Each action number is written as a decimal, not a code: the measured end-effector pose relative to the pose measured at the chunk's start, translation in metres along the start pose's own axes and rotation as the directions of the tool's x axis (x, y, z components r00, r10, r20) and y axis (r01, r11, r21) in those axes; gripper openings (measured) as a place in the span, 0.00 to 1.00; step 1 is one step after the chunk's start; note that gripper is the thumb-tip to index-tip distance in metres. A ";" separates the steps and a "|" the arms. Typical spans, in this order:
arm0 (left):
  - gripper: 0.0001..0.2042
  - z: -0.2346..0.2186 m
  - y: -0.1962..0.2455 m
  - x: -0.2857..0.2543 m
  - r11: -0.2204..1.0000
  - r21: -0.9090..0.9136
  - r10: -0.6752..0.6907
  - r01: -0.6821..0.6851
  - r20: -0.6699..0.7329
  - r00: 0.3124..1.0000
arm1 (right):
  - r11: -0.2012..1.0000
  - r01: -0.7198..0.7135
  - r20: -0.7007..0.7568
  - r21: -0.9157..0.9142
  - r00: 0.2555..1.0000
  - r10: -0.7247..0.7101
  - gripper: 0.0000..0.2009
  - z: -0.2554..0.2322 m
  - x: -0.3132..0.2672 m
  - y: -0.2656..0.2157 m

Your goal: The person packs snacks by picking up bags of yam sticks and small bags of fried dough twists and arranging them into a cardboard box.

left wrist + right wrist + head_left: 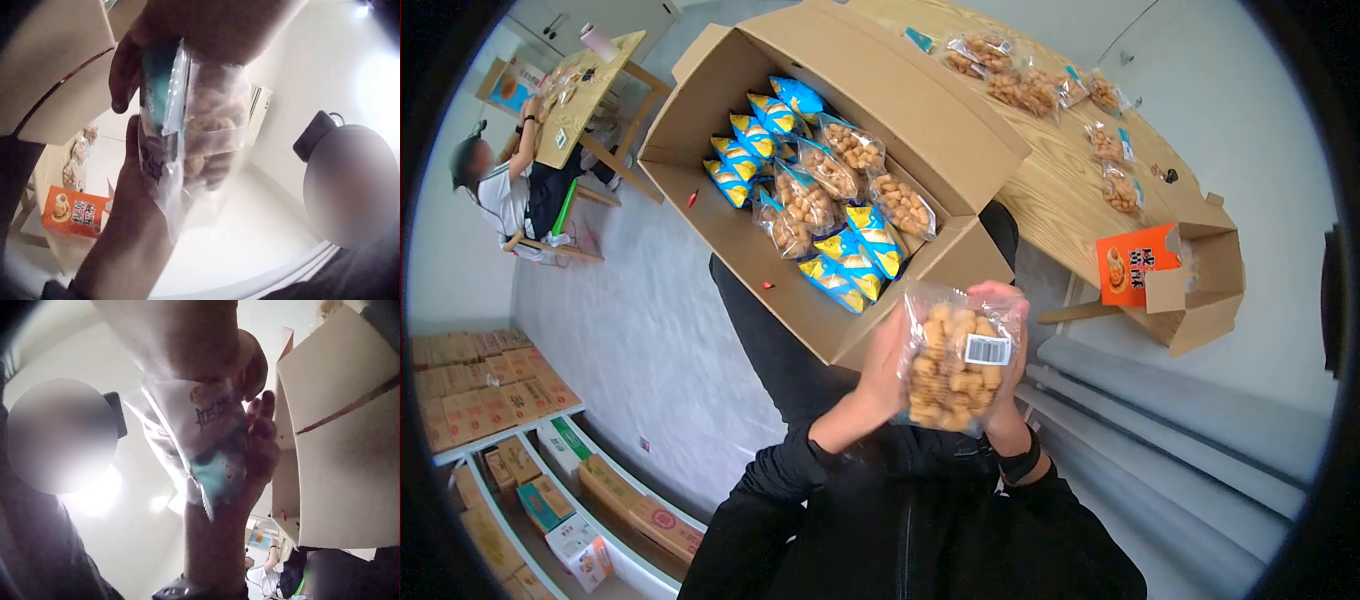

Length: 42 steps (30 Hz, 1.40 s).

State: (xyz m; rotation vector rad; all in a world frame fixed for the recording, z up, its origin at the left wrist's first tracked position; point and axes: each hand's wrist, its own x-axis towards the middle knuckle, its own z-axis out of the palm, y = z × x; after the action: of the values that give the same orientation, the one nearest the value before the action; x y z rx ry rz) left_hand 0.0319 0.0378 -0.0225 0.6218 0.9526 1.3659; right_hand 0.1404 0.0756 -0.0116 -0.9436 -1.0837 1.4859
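Both hands hold a clear plastic bag of small golden-brown snack pieces (945, 375) upright in front of the chest. My left hand (885, 360) grips one side of it, and my right hand (1013, 345) grips the opposite side. A white barcode label faces the head camera. In the left wrist view the bag (215, 125) shows a teal and white printed side, and similar print is on the bag (215, 419) in the right wrist view. Just beyond stands an open cardboard box (960, 110) with several blue-and-yellow snack packets (775, 118) and several similar clear bags (805, 195) inside.
More clear bags (1020, 85) lie on the wooden table (1050, 165) at the right, with an open orange carton (1140, 270) at its end. Another person (510, 180) sits at a far table (605, 85). Shelves with boxes (615, 490) stand at lower left.
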 end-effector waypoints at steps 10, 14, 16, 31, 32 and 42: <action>0.15 0.011 0.033 0.005 0.878 0.444 0.197 -0.179 0.005 0.980 | 0.921 -0.150 -0.017 -0.358 0.988 0.155 0.15 -0.006 0.001 0.002; 0.12 -0.002 0.027 0.004 0.731 0.632 0.332 -0.259 0.003 0.943 | 0.993 -0.089 -0.071 0.077 0.993 0.094 0.16 0.008 -0.004 0.001; 0.11 -0.002 0.027 0.005 0.810 0.548 0.273 -0.207 -0.041 0.961 | 0.993 -0.032 -0.081 0.109 0.996 0.041 0.16 0.011 0.001 -0.003; 0.11 -0.003 0.043 0.007 0.583 0.797 0.367 -0.156 -0.087 0.926 | 0.998 -0.065 0.180 0.018 0.982 0.061 0.30 0.001 0.006 -0.012; 0.11 0.002 0.047 0.006 0.578 0.801 0.356 -0.154 -0.078 0.931 | 0.997 -0.069 0.179 0.018 0.982 0.064 0.30 0.003 0.004 -0.011; 0.14 0.019 0.051 -0.009 0.594 0.753 0.341 -0.284 0.084 0.936 | 0.877 -0.219 0.129 0.427 0.975 0.181 0.25 -0.002 -0.002 0.006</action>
State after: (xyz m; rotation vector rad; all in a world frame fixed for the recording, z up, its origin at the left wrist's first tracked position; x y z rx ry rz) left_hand 0.0214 0.0390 0.0317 1.4542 1.5498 1.2530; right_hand 0.1408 0.0734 -0.0184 -0.6889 -0.6725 1.8585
